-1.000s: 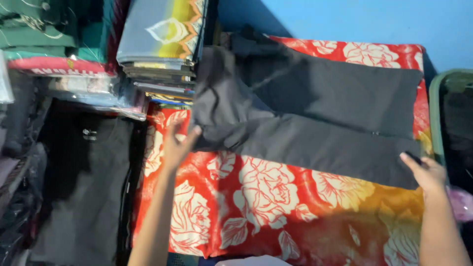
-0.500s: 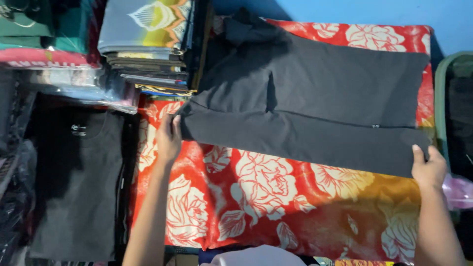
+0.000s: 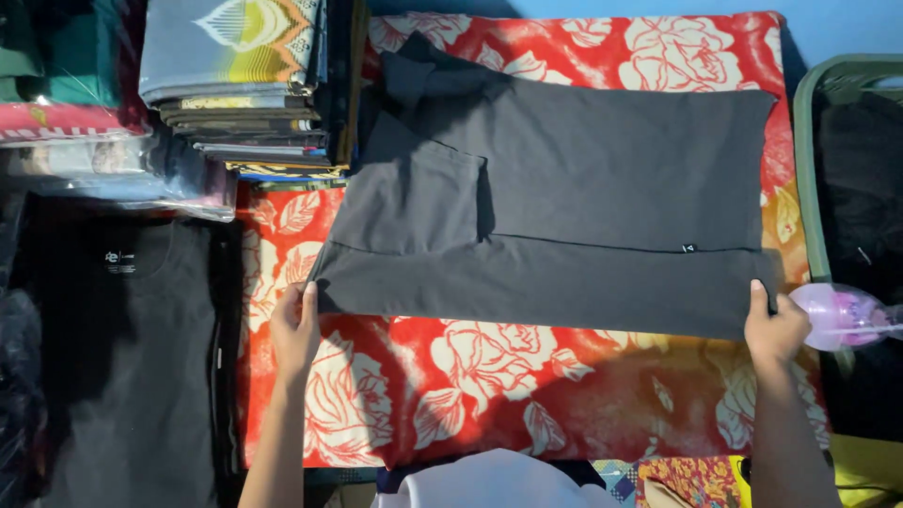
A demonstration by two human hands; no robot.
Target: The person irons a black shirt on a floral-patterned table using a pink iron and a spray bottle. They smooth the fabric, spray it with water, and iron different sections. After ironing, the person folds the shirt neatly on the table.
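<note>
left hand and right hand fingers pinched black shirt hem corners | risk: folded sleeve slipping open, hem skewing on floral cloth if tugged unevenly

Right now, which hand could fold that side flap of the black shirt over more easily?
Left, probably. The left hand grips the black shirt at the corner just below the folded flap. The right hand holds the far corner, well away from it.
</note>
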